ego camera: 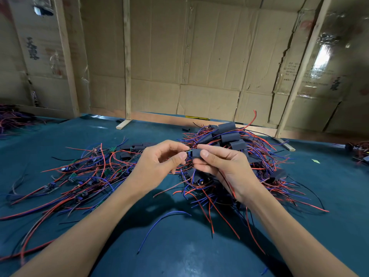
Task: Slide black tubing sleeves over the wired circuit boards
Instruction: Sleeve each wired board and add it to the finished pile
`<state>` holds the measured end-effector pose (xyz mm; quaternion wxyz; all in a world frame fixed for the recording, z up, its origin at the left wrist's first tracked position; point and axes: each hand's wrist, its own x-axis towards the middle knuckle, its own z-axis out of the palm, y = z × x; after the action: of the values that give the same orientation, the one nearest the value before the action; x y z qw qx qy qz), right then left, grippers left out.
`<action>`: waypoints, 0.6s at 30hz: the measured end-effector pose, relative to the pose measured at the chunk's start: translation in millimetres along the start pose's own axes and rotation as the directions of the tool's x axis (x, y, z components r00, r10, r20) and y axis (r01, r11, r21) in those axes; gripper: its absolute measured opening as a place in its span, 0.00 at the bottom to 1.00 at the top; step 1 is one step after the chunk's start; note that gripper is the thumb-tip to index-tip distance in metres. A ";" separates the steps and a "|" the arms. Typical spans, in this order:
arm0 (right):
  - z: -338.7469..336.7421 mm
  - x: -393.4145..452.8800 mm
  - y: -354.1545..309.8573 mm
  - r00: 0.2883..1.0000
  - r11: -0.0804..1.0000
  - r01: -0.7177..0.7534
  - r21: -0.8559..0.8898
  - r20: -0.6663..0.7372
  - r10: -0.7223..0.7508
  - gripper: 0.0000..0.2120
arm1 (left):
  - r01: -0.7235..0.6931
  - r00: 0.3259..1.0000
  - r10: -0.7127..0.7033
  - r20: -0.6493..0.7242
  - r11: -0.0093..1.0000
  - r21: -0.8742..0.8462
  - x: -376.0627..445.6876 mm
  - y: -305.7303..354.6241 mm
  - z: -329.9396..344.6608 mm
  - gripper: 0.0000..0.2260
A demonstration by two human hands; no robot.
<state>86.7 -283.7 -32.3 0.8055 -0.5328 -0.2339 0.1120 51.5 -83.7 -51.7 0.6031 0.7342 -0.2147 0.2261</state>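
Midway through the batch: right hand (221,166) pinching a sleeve (196,152), left hand (159,162) pinching the board (188,152) at its mouth, sleeved pile (231,136) just beyond the grip, bare boards (83,176) left of it, waiting.
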 end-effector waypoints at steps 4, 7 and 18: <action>-0.7 1.0 1.7 0.999 0.999 0.032 -0.037 0.033 -0.031 0.15 | 0.006 1.000 -0.007 -0.008 1.000 -0.011 -0.6 3.5 -0.2 0.07; -1.6 1.6 3.0 0.998 0.997 0.049 -0.060 0.046 -0.047 0.15 | 0.009 1.000 -0.009 -0.008 1.000 0.023 -0.4 2.8 -2.4 0.08; -4.7 0.6 5.5 0.986 0.963 0.165 -0.214 0.057 -0.156 0.16 | 0.051 0.997 -0.057 -0.053 0.993 -0.105 2.4 -0.8 -3.6 0.08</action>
<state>89.9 -285.0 -38.8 0.7439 -0.5949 -0.3029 0.0306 53.7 -80.1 -50.3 0.6520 0.7009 -0.1891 0.2188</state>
